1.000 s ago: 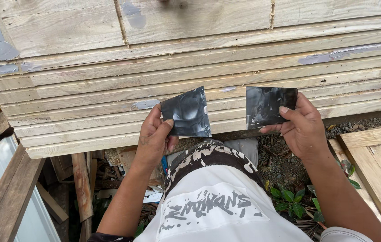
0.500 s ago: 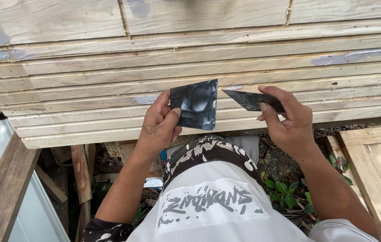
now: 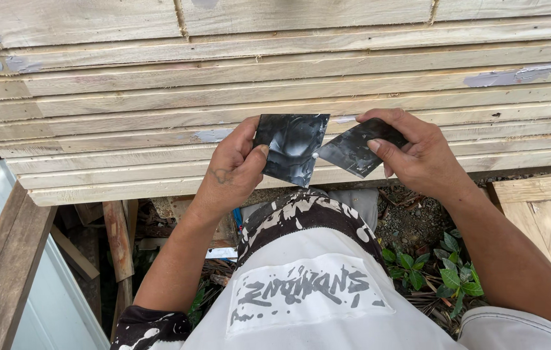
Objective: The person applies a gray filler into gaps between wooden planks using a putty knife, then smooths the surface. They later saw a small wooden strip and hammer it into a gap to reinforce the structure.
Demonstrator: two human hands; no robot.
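Pinched in the left hand [image 3: 233, 172], a dark sheet [image 3: 290, 148] touches, seemingly, another dark piece [image 3: 353, 150] pinched by the right hand [image 3: 418, 159] before stacked planks [image 3: 159, 97].

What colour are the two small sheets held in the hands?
Glossy black with pale smears: left sheet, right sheet, in the head view.

The left hand [image 3: 236, 168] holds one sheet piece [image 3: 290, 148] by its left edge; the right hand [image 3: 418, 159] holds a second sheet piece [image 3: 353, 149] just to the right, and the two pieces' near corners meet between the hands. Behind both hands runs a stack of planks [image 3: 223, 84], layered across the view. Below the stack's edge, scrap boards [image 3: 118, 236] lie to the left, a small plant [image 3: 444, 272] to the right, and a wooden panel [image 3: 548, 214] at far right.
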